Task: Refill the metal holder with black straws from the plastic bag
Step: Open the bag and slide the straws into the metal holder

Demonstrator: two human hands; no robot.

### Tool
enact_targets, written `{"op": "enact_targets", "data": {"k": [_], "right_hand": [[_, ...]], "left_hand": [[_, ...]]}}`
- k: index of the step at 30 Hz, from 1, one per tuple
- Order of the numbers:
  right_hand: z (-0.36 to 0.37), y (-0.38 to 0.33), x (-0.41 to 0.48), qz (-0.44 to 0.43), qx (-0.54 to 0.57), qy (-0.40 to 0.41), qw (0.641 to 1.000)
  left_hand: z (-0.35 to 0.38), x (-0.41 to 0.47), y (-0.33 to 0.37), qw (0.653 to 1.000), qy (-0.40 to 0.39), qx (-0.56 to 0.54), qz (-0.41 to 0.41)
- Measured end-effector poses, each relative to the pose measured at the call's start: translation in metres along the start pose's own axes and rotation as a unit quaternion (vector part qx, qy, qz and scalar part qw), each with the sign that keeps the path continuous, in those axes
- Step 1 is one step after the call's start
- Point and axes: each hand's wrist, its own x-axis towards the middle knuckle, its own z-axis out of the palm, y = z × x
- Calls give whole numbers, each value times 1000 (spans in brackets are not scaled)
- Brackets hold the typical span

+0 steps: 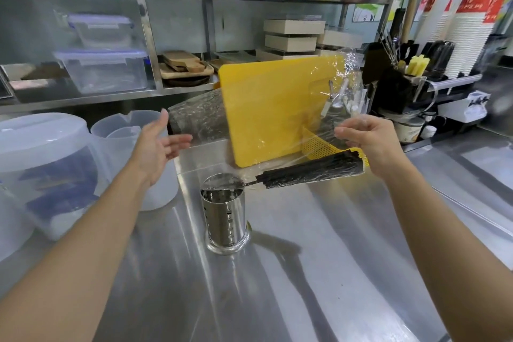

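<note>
A perforated metal holder [225,218] stands upright on the steel counter, with nothing visible inside. Above and to its right hangs a clear plastic bag [330,108] holding a bundle of black straws [313,171]. The bundle lies nearly level, and its left tip reaches the holder's rim. My right hand [366,139] pinches the bag's upper part, well above the straws. My left hand [158,144] is open with fingers spread, left of the bag and above the holder, touching nothing that I can see.
A yellow cutting board [266,108] leans behind the bag, with a yellow perforated tray [322,147] beside it. White plastic pitchers [122,130] and a lidded tub [41,158] crowd the left. Paper cup stacks [472,16] stand at the far right. Shelves run behind.
</note>
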Motion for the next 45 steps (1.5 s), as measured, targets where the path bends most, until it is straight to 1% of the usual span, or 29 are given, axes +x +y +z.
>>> {"op": "enact_targets", "data": {"k": [3, 5, 6, 7, 9, 10, 12, 14, 18, 25, 30, 34, 41, 45], "right_hand": [[0, 0, 0, -2, -5, -9, 1000], [0, -1, 0, -2, -4, -13, 1000], [0, -2, 0, 0, -5, -13, 1000], [0, -2, 0, 2, -7, -11, 1000], [1, -4, 0, -1, -9, -13, 1000], [1, -5, 0, -5, -6, -14, 1000], [2, -5, 1, -12, 4, 1, 1000], [1, -5, 2, -11, 12, 17, 1000], [2, -5, 1, -13, 4, 1, 1000], [5, -5, 3, -18, 0, -2, 1000], [6, -9, 13, -36, -51, -3, 998], [14, -21, 23, -53, -82, -22, 995], [42, -52, 46, -95, -135, -76, 983], [61, -67, 57, -122, -185, -107, 969]], "left_hand": [[-1, 3, 16, 996, -29, -73, 29], [2, 1, 24, 994, -56, -78, 55], [5, 1, 27, 994, -59, -60, 74], [8, 1, 28, 994, -44, -33, 98], [14, 3, 27, 990, 17, -8, 143], [17, 4, 27, 988, 31, -21, 149], [20, 6, 25, 989, 13, -44, 138], [19, 8, 23, 991, 8, -26, 135], [15, 10, 21, 989, 20, -43, 141], [6, 13, 11, 990, 5, -75, 122], [-6, 14, 1, 993, -12, -92, 68], [-19, 12, -8, 996, -16, -83, 28], [-39, 6, -21, 996, 24, -84, -20], [-51, 0, -35, 996, 27, -73, -52]]}}
